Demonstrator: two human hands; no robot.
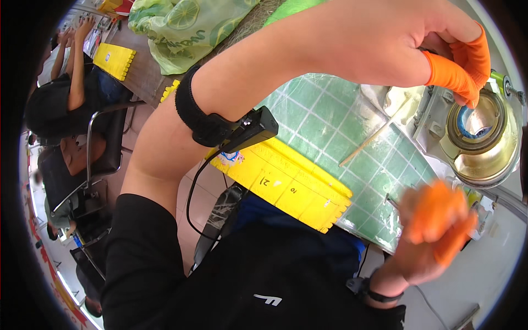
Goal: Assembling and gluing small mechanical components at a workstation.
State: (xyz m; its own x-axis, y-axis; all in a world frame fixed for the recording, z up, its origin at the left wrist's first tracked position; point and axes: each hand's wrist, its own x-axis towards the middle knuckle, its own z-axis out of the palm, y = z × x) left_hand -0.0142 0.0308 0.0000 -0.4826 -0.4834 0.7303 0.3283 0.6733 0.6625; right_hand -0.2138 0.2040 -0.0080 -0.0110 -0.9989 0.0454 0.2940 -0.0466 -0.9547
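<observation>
My left hand point(440, 49), with orange finger covers, reaches across to the far right. Its fingers curl down and pinch at the upper edge of a blue-lined opening point(467, 122) in a round, brass-coloured metal machine part point(484, 165). Anything between those fingertips is too small or hidden to make out. Closer to my body, my right hand point(434, 225) also wears orange finger covers. Motion smears its fingers, and it hovers apart from the machine, near the table's right corner.
A yellow notched strip point(286, 184) lies along the near edge of the green tiled tabletop point(324, 115). A thin wooden stick point(366, 144) rests on the tiles. Beyond my arm is a pale green plastic bag point(184, 33). Other people sit at the left beside a chair point(104, 143).
</observation>
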